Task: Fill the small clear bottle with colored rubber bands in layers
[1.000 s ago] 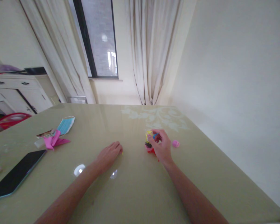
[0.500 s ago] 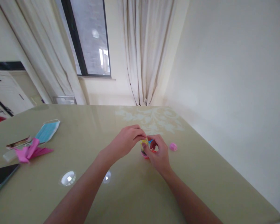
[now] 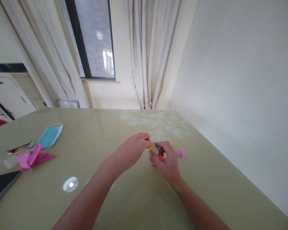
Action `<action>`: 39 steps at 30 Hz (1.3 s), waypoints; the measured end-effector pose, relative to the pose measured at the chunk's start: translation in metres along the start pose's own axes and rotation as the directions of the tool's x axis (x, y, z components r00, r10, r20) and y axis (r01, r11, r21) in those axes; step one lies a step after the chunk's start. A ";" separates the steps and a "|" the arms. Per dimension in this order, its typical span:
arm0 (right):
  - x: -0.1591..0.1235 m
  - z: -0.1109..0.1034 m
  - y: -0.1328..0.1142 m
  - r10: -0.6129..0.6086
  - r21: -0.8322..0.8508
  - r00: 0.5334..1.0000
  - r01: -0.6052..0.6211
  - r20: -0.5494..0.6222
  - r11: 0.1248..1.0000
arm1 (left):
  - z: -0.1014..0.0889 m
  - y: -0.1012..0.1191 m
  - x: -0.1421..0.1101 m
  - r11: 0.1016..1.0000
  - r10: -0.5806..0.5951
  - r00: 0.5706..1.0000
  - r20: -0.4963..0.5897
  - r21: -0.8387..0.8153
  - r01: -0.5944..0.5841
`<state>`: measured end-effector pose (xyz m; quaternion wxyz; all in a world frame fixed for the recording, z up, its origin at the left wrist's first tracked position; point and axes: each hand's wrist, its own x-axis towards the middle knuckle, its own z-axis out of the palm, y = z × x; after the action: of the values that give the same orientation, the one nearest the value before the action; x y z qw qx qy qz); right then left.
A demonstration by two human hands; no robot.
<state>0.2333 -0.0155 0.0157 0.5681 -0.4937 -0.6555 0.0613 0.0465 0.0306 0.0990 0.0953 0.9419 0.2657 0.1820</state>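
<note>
My right hand (image 3: 167, 161) is closed with thumb and forefinger round a small yellow piece (image 3: 153, 149), its exact kind too small to tell. From the left, my left hand (image 3: 133, 150) reaches over with bent fingers, their tips pinched at the top of the same yellow piece. Under and behind my right fingers show small red pieces (image 3: 161, 158) and a bit of blue (image 3: 158, 148), partly hidden by the hand. Just to the right of that hand, a small round pink piece (image 3: 181, 153) lies on the table.
On the left of the glossy table (image 3: 134, 204) lie a blue face mask (image 3: 50, 136), a folded pink paper shape (image 3: 33, 157), a thin brown strip (image 3: 19, 148) and a dark phone (image 3: 3, 185). A wall (image 3: 240, 95) runs along the right edge.
The view has shifted slightly, so everything sits a little lower or further right. My left fingertips have moved slightly over the yellow piece; my right hand keeps its grip.
</note>
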 end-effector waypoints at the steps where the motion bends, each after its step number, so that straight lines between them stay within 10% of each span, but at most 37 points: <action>1: 0.000 0.000 0.000 0.001 0.001 1.000 -0.001 0.001 1.000 | 0.001 -0.001 0.001 1.000 -0.011 1.000 -0.009 0.002 0.011; 28: 0.003 -0.004 0.012 0.133 0.416 0.987 -0.158 0.087 0.895 | -0.010 0.010 -0.002 0.955 -0.038 0.999 -0.018 -0.294 0.031; 39: 0.003 -0.005 0.012 0.176 0.457 0.975 -0.218 0.133 0.862 | 0.004 0.007 0.003 0.981 -0.066 0.997 0.028 -0.180 0.070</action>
<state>0.2444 -0.0098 0.0120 0.6325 -0.4029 -0.5912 0.2969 0.0535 0.0264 0.0982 0.1894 0.9216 0.2793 0.1916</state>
